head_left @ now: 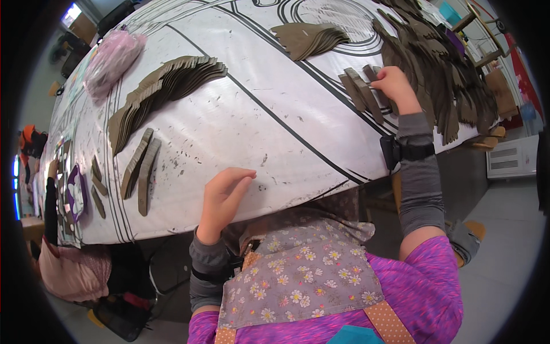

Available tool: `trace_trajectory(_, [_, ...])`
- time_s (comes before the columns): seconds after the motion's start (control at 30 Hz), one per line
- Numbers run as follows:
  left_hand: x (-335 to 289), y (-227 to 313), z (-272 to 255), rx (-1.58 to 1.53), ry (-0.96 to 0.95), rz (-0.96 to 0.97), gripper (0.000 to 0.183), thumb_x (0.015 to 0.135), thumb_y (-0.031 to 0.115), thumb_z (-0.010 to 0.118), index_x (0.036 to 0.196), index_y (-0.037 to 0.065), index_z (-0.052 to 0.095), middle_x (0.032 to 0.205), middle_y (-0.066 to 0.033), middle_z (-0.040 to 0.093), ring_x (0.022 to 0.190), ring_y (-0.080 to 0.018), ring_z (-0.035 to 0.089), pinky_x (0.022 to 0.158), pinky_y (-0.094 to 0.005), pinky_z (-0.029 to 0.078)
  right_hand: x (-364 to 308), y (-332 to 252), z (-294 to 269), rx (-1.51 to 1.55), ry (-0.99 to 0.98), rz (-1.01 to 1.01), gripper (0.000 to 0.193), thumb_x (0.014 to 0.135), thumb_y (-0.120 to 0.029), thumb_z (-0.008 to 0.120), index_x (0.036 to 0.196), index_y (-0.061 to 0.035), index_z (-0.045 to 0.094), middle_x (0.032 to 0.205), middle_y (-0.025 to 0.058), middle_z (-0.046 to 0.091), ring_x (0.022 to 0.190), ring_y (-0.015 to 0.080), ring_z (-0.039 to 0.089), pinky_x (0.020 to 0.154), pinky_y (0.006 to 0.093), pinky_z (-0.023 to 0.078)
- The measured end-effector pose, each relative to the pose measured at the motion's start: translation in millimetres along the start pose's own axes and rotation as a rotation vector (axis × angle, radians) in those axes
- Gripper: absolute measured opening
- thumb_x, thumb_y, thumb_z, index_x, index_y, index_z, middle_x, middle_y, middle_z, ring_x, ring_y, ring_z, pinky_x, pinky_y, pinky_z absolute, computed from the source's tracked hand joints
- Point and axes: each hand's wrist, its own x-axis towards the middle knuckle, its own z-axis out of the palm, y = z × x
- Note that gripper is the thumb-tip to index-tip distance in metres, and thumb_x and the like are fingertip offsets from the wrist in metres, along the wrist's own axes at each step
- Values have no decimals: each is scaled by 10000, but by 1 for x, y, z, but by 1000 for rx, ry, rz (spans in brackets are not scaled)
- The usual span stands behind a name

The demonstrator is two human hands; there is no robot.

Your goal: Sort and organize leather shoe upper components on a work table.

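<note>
My right hand reaches to the far right of the table, its fingers closed on one end of an olive-brown fabric strip. Small bundles of similar strips lie just left of it. Near the table's front edge, my left hand hovers with thumb and fingers apart, holding nothing. A fanned stack of cut fabric pieces curves across the left of the table, with two narrow strip bundles below it. Another fanned stack lies at the far middle.
A large heap of olive-brown pieces covers the table's right end. A pink plastic-wrapped bundle sits far left on the white, black-lined table cover. Another person's arm rests at the left edge, near a purple-edged item.
</note>
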Motion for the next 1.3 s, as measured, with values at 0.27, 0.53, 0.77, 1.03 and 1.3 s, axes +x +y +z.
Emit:
trace_trajectory(0.27, [1,0,-1,66,-16,-25,134,874,8,597,983,-15,670,945,-96,687,909,-180,641,821,-288,486,-57,-37,-30,307,-98,-159,254,859,-198,624,924,47,646,789,189,646,715,278,628,676,362,481])
trace_trajectory(0.53, [1,-3,-1,38,-10,-9,139,876,3,590,988,-16,670,956,-101,687,920,-188,642,830,-289,484,-76,-54,1,17,61,-108,204,799,-208,684,891,-29,650,866,189,652,848,363,625,727,435,486])
trace_trajectory(0.77, [2,-2,0,16,-23,2,143,876,-3,592,994,-15,671,959,-102,686,924,-183,641,832,-284,483,-42,10,-4,13,226,1,502,806,-274,699,1165,36,535,1125,246,609,1072,379,586,912,413,466])
trace_trajectory(1.03, [0,-2,1,35,-19,-3,146,880,3,587,1000,-17,669,960,-101,686,924,-181,640,835,-285,480,-22,42,14,284,3,26,502,841,-191,596,1291,-2,477,1186,178,593,1117,293,569,958,349,433])
trace_trajectory(1.3, [2,-3,2,21,-16,-2,143,883,7,590,1000,-17,669,959,-98,687,924,-181,639,831,-283,480,-53,1,14,428,-45,-6,439,886,-194,540,1264,26,501,1045,126,602,977,221,575,891,318,440])
